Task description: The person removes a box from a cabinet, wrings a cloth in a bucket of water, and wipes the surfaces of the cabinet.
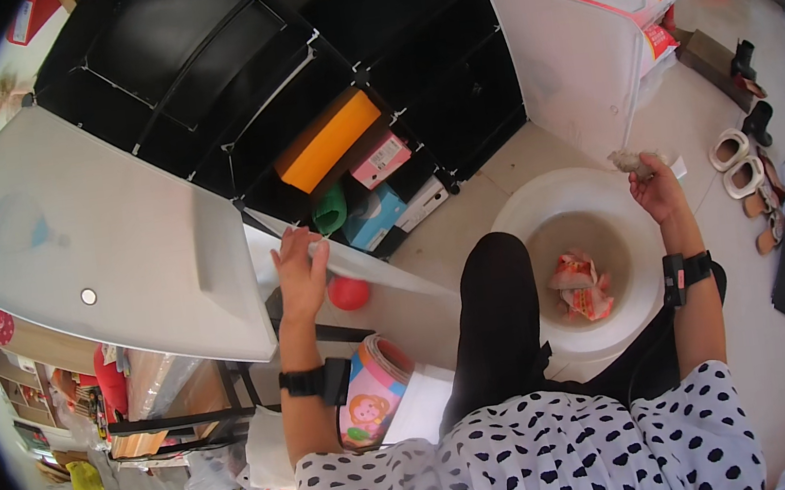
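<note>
"Two bare hands, held well apart. The right hand (661,192) pinches a crumpled grey cloth (634,161) near the far right rim of a white basin (562,187). The left hand (298,274) is at the upper edge of a low white door (385,263), fingers bent; from where I stand, I cannot tell whether it grips."

"What could go wrong?"

"If the cloth is wet, it could drip on the floor (454,226) should it swing outside the rim."

"And on the left?"

"The door looks thin. Leaning on it could make it flex or swing, perhaps knocking the red ball (349,293) near it."

"Anything by the legs?"

"The left knee (497,257) is close beside the basin, where red-and-white packets (582,288) lie. Shifting it could jolt the basin and, if it holds water, spill some."
</note>
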Available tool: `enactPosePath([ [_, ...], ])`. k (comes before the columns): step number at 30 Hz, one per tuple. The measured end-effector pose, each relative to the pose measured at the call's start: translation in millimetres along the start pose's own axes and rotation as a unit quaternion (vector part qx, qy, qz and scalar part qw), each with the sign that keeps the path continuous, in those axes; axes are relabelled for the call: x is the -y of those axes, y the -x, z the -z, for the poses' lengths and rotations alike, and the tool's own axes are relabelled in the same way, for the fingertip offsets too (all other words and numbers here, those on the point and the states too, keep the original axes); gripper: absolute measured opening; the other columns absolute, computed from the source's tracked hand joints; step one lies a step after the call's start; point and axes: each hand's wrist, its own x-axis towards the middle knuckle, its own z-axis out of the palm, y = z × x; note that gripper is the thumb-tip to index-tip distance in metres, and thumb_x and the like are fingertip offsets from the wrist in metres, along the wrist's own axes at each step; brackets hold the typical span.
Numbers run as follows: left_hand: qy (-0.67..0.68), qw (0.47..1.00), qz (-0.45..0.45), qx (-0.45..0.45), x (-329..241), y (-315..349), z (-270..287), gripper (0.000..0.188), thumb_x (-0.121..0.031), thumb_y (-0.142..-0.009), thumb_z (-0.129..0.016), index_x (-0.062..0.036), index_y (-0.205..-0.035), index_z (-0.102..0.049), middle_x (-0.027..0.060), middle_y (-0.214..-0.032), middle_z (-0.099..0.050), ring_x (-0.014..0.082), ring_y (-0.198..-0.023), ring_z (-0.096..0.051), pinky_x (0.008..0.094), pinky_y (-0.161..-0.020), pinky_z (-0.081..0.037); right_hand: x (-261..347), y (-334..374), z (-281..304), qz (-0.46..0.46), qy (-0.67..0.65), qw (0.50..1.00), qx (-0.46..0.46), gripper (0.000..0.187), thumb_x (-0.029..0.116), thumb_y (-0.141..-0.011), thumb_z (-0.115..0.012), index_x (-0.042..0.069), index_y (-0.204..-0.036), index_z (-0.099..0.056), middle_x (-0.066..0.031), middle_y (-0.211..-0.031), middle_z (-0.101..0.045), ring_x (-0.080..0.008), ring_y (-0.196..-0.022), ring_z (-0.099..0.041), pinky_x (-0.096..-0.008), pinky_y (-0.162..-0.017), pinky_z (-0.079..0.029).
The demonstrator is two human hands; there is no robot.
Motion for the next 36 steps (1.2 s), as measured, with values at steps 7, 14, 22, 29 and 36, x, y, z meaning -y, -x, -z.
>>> enactPosePath([
  [7, -0.137, 0.986, 0.003, 0.098, -43.8, 61.0, 56.7, 0.025, -0.027, -0.08, -0.063, -0.0052, -0.092, -0.064, 0.0103, -0.092, -0.065, 0.0278, -0.09, -0.06, 0.0524, -0.102, -0.025, 3.7, 3.1, 9.8, 0.01, 0.009, 1.0, -0.002, 0.021, 0.022, -0.08, -0.066, 0.011, -0.094, -0.054, -0.0033, -0.086, -0.059, -0.0132, -0.068, -0.058, -0.0233, -0.058, -0.049],
  [14, -0.346, 0.926, 0.059, 0.141, -50.9, 91.9, 48.9, 0.035, -0.03, -0.078, -0.064, -0.0045, -0.101, -0.062, 0.0112, -0.084, -0.063, 0.0256, -0.09, -0.059, 0.0494, -0.101, -0.03, 3.0, 2.4, 21.2, 0.004, 0.007, 0.999, -0.032, 0.021, 0.02, -0.08, -0.066, 0.011, -0.094, -0.055, -0.0036, -0.086, -0.059, -0.0144, -0.067, -0.058, -0.0239, -0.058, -0.05],
  [22, -0.413, 0.898, 0.065, 0.133, -32.4, 97.6, 44.5, 0.04, -0.033, -0.079, -0.064, -0.0029, -0.106, -0.059, 0.0131, -0.085, -0.062, 0.0269, -0.089, -0.059, 0.0457, -0.1, -0.032, 8.2, -0.2, 32.8, 0.015, 0.016, 0.999, -0.045, 0.021, 0.02, -0.08, -0.066, 0.01, -0.095, -0.055, -0.0046, -0.088, -0.059, -0.0148, -0.067, -0.058, -0.0234, -0.057, -0.05],
  [29, -0.445, 0.874, 0.076, 0.179, -45.7, 89.5, 34.0, 0.047, -0.041, -0.08, -0.06, -0.0047, -0.11, -0.057, 0.0154, -0.089, -0.062, 0.0309, -0.089, -0.058, 0.0453, -0.097, -0.032, 7.8, -8.6, 35.6, 0.018, 0.011, 0.999, -0.05, 0.022, 0.022, -0.08, -0.067, 0.01, -0.094, -0.055, -0.0042, -0.085, -0.059, -0.0143, -0.067, -0.058, -0.0233, -0.056, -0.05],
  [36, -0.3, 0.933, 0.165, 0.114, -77.2, 45.5, -15.3, 0.053, -0.04, -0.081, -0.06, -0.0064, -0.12, -0.051, 0.0177, -0.099, -0.061, 0.0329, -0.096, -0.057, 0.0475, -0.092, -0.037, 16.9, -4.2, 6.4, -0.006, 0.0, 1.0, -0.017, 0.021, 0.021, -0.08, -0.066, 0.01, -0.094, -0.055, -0.0042, -0.085, -0.06, -0.0142, -0.068, -0.059, -0.0238, -0.058, -0.05],
])
